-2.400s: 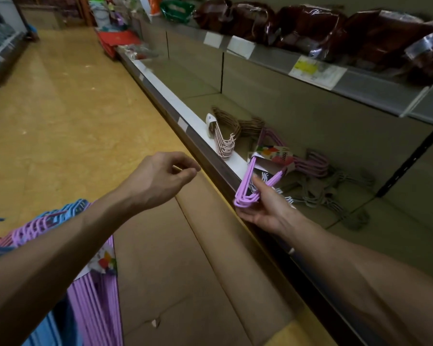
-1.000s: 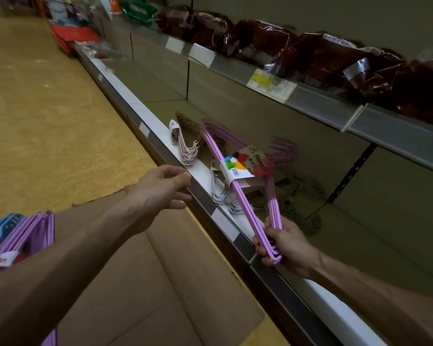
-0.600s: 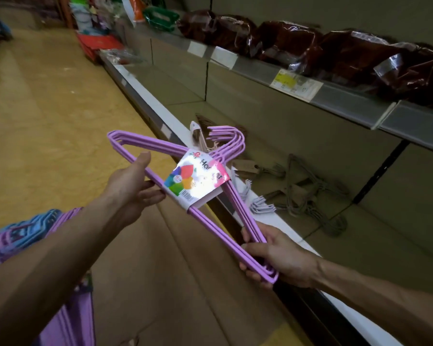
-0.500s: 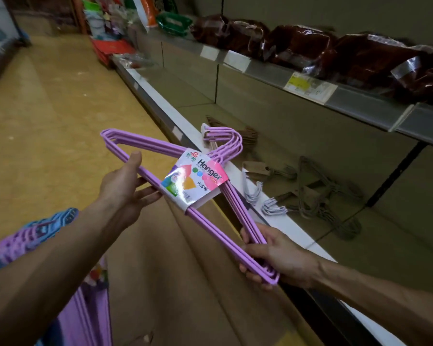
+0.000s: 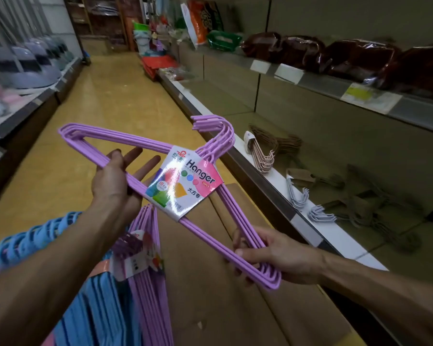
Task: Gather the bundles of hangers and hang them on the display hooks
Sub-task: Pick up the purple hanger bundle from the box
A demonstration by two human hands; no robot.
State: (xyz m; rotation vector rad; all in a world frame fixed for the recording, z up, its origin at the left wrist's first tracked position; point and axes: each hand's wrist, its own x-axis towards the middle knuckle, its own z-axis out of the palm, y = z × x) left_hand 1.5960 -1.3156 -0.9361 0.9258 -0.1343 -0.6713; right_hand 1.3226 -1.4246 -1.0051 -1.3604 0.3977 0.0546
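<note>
Purple hanger bundle [image 5: 160, 176] held mid-frame over aisle, hooks toward 1 o'clock. Left hand [image 5: 115, 181] at 9 o'clock beneath bar, fingers straight, spread. Right hand [image 5: 273, 253] at 5 o'clock, fingers curled round corner.

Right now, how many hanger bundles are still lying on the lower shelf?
3 show clearly: a pinkish-beige bundle farthest along, a white bundle in the middle, and another white bundle nearest. The tangle behind them is too blurred, so more may be hidden.
</note>
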